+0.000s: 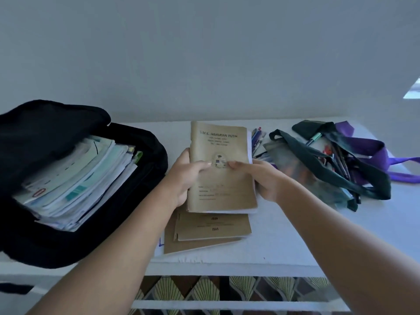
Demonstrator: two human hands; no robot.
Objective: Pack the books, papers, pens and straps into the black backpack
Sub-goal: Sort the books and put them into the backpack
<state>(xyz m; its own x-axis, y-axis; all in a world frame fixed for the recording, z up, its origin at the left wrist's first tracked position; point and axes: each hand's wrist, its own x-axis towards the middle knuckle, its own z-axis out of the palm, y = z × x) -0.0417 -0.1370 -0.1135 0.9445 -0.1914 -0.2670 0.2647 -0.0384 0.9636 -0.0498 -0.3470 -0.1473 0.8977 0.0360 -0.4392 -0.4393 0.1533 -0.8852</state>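
Observation:
The black backpack (41,137) lies open at the left of the white table, stuffed with a stack of books and papers (77,178). In the middle, my left hand (184,178) and my right hand (266,178) grip a brown exercise book (222,192) by its two sides, lifted above two more brown books (209,233) that lie flat. Behind the held book lie several pens (258,139). At the right is a tangle of dark green straps (329,173) and purple straps (372,151) with more pens among them.
The white table (295,242) stands against a plain wall. Its front edge runs just below the brown books. Under it, a patterned floor shows between white frame rails (227,304).

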